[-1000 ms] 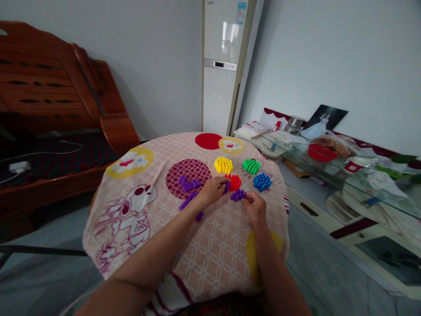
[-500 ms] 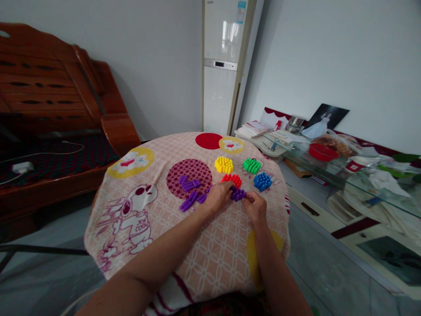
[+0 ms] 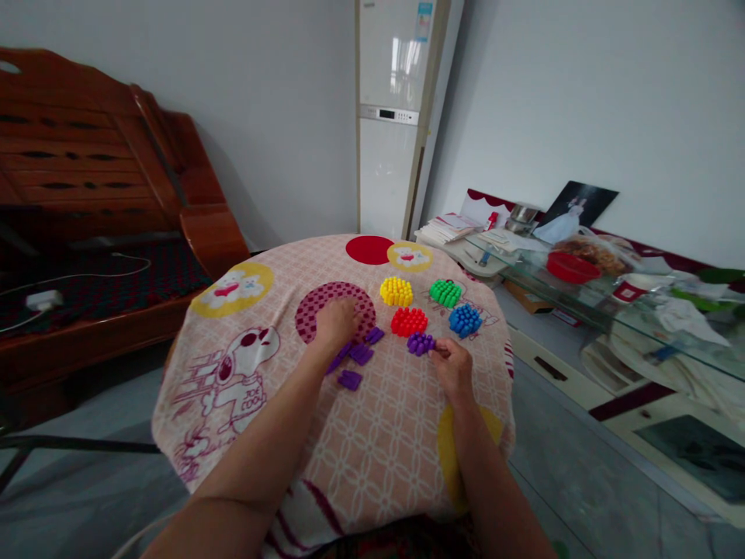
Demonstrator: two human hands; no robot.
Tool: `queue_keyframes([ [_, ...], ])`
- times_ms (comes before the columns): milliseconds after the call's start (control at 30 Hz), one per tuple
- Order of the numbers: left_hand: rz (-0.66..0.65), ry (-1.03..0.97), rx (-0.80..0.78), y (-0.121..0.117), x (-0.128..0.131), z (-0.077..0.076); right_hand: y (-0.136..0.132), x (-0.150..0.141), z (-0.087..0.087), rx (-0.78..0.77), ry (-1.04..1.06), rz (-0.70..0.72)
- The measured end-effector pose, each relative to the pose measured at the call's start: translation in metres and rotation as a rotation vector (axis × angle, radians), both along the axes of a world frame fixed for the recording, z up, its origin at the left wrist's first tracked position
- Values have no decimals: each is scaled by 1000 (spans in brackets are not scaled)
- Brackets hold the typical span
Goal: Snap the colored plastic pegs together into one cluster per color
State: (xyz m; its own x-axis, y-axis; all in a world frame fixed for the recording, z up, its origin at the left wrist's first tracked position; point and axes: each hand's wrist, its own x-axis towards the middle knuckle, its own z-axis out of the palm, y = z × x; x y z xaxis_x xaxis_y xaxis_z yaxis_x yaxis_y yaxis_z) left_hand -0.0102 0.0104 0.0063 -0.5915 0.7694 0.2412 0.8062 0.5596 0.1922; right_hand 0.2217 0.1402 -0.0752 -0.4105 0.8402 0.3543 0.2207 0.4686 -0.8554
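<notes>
My left hand point(image 3: 337, 320) is over the maroon checked circle on the tablecloth, among loose purple plastic sticks point(image 3: 362, 354) lying flat. Its fingers point down and away, mostly hidden behind the hand, so what they hold cannot be made out. At the right edge of a cluster of upright purple sticks point(image 3: 419, 343), my right hand point(image 3: 453, 366) is closed in a pinch against the outermost pieces. Close behind that cluster stand red sticks point(image 3: 409, 321), packed upright. Similar bunches of yellow sticks point(image 3: 396, 291), green sticks point(image 3: 445, 293) and blue sticks point(image 3: 465, 320) stand farther back.
A patterned pink cloth point(image 3: 372, 435) covers the round table. To the right is a glass-topped cabinet point(image 3: 582, 295) with papers, a red bowl point(image 3: 573, 268) and bags. A wooden bench point(image 3: 87, 186) stands at left, a tall white air conditioner point(image 3: 387, 155) behind.
My left hand has moved left from the purple cluster to the loose purple sticks, uncovering the red bunch. My right hand stays at the purple cluster.
</notes>
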Motion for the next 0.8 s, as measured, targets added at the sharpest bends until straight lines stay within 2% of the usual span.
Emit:
queue_keyframes([
  [100, -11, 66, -182, -8, -18, -9, 1, 0, -1, -5, -3, -5],
  [167, -41, 69, -225, -10, -23, -14, 0, 0, -1, -12, -1, -4],
  [300, -44, -16, -132, -6, -20, -16, -1, 0, 2, -23, 15, -2],
  [400, -101, -109, -10, -1, -11, -6, -2, 0, 4, -26, 21, -1],
  [500, -252, -217, 139, 4, 12, 8, -1, 0, 5, -17, 16, 0],
  [600, -411, -321, 219, 9, 48, 17, -1, 1, 5, -10, 25, -9],
  [700, -492, -310, 242, 14, 85, 13, -1, 3, 4, -15, 56, -23],
  [800, -500, -268, 204, 19, 109, 0, -1, 5, 5, -11, 77, -24],
])
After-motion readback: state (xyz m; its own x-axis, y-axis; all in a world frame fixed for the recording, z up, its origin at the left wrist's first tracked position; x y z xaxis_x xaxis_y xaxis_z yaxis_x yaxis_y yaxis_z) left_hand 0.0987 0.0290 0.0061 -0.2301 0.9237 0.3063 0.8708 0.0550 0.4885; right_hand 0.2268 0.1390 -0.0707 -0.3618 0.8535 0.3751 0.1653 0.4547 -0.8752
